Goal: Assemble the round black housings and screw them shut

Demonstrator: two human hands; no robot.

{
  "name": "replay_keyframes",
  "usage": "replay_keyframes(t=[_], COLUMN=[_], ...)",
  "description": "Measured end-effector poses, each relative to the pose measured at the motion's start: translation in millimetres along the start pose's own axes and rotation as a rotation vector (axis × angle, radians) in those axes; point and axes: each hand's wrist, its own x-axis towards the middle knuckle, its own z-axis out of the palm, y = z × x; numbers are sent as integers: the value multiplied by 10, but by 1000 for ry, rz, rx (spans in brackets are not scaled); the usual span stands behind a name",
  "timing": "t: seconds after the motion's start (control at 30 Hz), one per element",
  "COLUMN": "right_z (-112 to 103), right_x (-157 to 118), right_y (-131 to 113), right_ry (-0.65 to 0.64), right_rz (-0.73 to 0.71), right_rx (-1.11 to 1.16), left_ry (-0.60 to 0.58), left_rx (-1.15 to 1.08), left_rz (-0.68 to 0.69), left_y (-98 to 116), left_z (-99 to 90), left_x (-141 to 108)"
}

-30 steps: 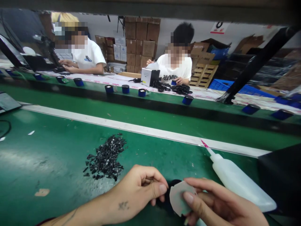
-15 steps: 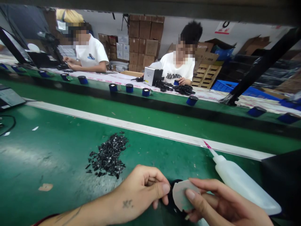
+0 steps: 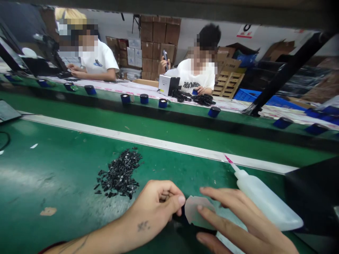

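Right fingers [image 3: 217,219] (spread) over pale disc [image 3: 192,209].

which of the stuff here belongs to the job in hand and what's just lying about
Likely in the job:
pale disc, right hand over it, left hand at its edge
squeeze bottle, perhaps
black pieces, perhaps

Seemingly just lying about:
brown scrap
white scrap

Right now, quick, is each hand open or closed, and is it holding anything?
Left hand: closed in a pinch at the pale disc's edge; can't tell what it grips.
Right hand: open, fingers spread, one fingertip over the disc.
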Motion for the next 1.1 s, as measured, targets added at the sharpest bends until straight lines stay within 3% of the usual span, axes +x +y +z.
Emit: replay_keyframes(t=[0.07, 0.2, 0.27, 0.37, 0.47, 0.63, 0.73, 0.83, 0.93, 1.03, 1.1], right_z=[-56, -87, -86, -57, 13, 71, 24, -31, -89, -138, -142], right_x=[11, 31, 24, -16, -61, -23, 27, -7, -113, -192, -209], right_y=[87, 133, 159, 223, 253, 144, 80, 114, 221, 309, 333], right_ry=[-20, 23, 7, -38, -9, 91, 44, -2, -94, -120, -90], right_rz=[-106, -71, 85, 468, 783, 1009, 1086, 958, 634, 281, 125], right_rx=[-23, -5, 135, 416, 602, 764, 911, 967, 780, 531, 401], left_ry=[-21, -32, 9, 53, -43, -111, -208, -359, -522, -559, -525], left_rx=[-7, 39, 116, 230, 263, 223, 235, 273, 253, 165, 78], left_rz=[-8, 54, 108, 129, 183, 224, 184, 60, -154, -312, -377], left_y=[25, 92, 102, 52, -33, -47, 54, 186, 254, 206, 139], left_z=[3, -2, -28, -72, -63, 18, 0, -47, -39, 43, 102], left_x=[9, 80, 135, 209, 258, 382, 541, 729, 874, 942, 947])
